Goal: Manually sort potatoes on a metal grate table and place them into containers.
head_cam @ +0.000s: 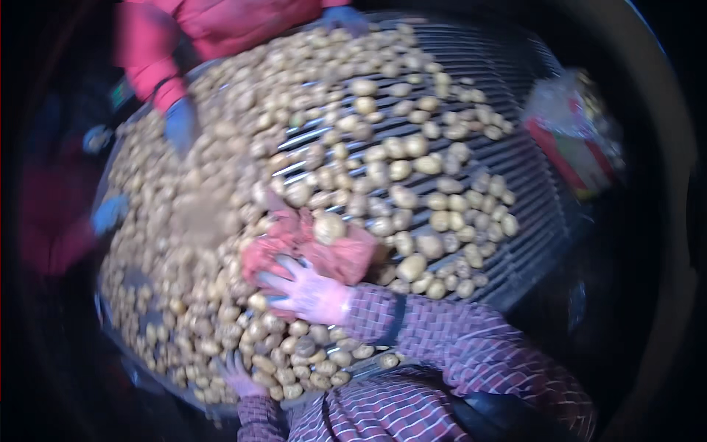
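Note:
My right hand (309, 293) wears a pale glove with grey-blue fingertips. Its spread fingers lie across a crumpled red plastic bag (342, 257). One large potato (330, 228) rests on that bag. My left hand (240, 377), also gloved, has its fingers apart against the potatoes (215, 345) at the near edge. Under both hands, many potatoes of mixed size cover a slatted metal table (497, 66). Motion blur softens the outlines, and the undersides of both hands are hidden.
Across the table, a person in a red jacket (237, 27) has one blue-gloved hand (181, 124) among the potatoes and another (345, 21) at the far edge. A third blue glove (110, 214) shows at the left rim. A clear-and-red plastic bag (571, 138) stands beyond the right side.

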A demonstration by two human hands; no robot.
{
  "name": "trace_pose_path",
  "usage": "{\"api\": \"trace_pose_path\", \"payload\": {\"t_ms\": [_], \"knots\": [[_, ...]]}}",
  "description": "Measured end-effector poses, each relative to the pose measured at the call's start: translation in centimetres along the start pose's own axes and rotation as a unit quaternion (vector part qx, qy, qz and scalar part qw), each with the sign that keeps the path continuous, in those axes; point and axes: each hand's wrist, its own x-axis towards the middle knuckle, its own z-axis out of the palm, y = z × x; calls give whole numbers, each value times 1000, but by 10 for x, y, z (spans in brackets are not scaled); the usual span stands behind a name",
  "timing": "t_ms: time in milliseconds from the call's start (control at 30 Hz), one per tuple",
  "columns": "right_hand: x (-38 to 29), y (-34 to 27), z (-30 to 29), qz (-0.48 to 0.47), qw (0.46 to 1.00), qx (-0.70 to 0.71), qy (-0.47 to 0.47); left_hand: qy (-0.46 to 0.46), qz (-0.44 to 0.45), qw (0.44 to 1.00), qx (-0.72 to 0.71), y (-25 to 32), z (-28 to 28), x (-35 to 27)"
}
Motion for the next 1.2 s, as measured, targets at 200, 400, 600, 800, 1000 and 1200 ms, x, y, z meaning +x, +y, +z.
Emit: {"api": "trace_pose_path", "payload": {"t_ms": [200,400,600,800,1000,1200], "knots": [[-72,81,-63,183,980,-70,-14,6,-11,1000,-10,2,-9,2],[-59,160,-59,396,883,-205,144,-13,-28,999,-31,3,-22,3],[-7,45,1,263,964,-2,48,-25,-34,999,-15,-1,-20,1],[38,-79,37,77,993,79,-33,-5,-42,998,-37,-6,-10,-6],[95,-79,56,10,995,-40,-95,104,-59,983,-138,0,-26,54],[207,-20,78,97,985,-137,-48,-2,52,998,-18,-42,-56,180]]}}
